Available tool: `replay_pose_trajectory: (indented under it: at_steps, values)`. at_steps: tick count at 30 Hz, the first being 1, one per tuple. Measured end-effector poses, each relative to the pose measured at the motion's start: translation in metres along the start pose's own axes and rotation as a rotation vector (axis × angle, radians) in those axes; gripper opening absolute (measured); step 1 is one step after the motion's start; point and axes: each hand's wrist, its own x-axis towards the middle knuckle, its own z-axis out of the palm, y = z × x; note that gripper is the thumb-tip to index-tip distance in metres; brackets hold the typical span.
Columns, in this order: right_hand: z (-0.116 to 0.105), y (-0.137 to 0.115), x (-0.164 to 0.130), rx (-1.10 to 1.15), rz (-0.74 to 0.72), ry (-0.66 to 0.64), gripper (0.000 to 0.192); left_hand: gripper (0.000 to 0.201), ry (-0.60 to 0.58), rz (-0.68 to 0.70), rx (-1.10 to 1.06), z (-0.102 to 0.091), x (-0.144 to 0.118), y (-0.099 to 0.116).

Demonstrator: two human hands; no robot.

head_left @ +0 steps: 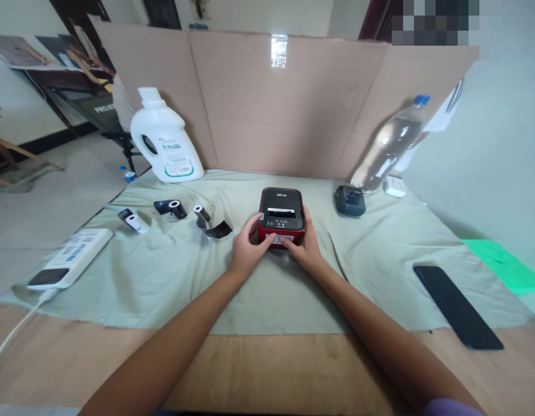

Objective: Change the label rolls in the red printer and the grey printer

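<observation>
Wood of the table (267,370) nearest, bare along the front edge, then pale green cloth (172,277) spread over the rest. Both forearms stretched forward and converging on the printer (282,215), a small black-and-red box dead centre on the cloth, straight ahead, equally near to either hand. Left hand (246,247) cupped against its left front corner, thumb laid on the red front face; right hand (305,245) likewise at the right front corner, fingers curled loosely round the side. Neither hand clenched: half-open, pressed to the casing from both sides, nothing else held. Long axis of the printer running away from the body, front face toward the wrists. Black phone (458,307) lying flat at right, well apart. White power bank (72,257) at left, cable trailing off the near edge. Further left and back, three small label rolls (172,208), one with a black strip uncurled. Dark charger block (350,200) just right of the printer. Beyond, white jug (163,138), clear bottle (391,144) leaning, cardboard (271,115) screen behind all.
</observation>
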Motion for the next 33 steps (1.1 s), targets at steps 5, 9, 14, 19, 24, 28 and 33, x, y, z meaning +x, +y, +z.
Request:
replay_pose_trajectory:
  at_steps: [5, 9, 14, 19, 24, 28, 33]
  values:
    - [0.001, 0.007, 0.001, 0.008, -0.047, 0.020, 0.098, 0.062, -0.065, -0.002, -0.044, -0.002, 0.007, -0.008]
    - [0.002, 0.008, 0.000, 0.021, -0.065, 0.031, 0.095, 0.059, -0.098, 0.028, -0.064, -0.005, 0.014, -0.016]
    - [0.001, 0.005, -0.002, 0.021, -0.049, 0.035, 0.093, 0.056, -0.103, 0.035, -0.039, -0.007, 0.022, -0.024]
    - [0.000, 0.003, -0.002, 0.055, -0.013, 0.013, 0.093, 0.056, -0.114, 0.015, -0.029, -0.007, 0.022, -0.025]
    - [-0.001, 0.006, -0.003, 0.068, 0.011, 0.000, 0.093, 0.055, -0.128, 0.032, -0.003, -0.006, 0.022, -0.026]
    - [-0.001, 0.009, -0.003, 0.071, 0.023, -0.015, 0.096, 0.054, -0.138, 0.060, 0.005, -0.008, 0.021, -0.027]
    - [0.000, 0.010, -0.003, 0.074, 0.046, -0.014, 0.103, 0.052, -0.144, 0.123, -0.005, -0.012, 0.019, -0.022]
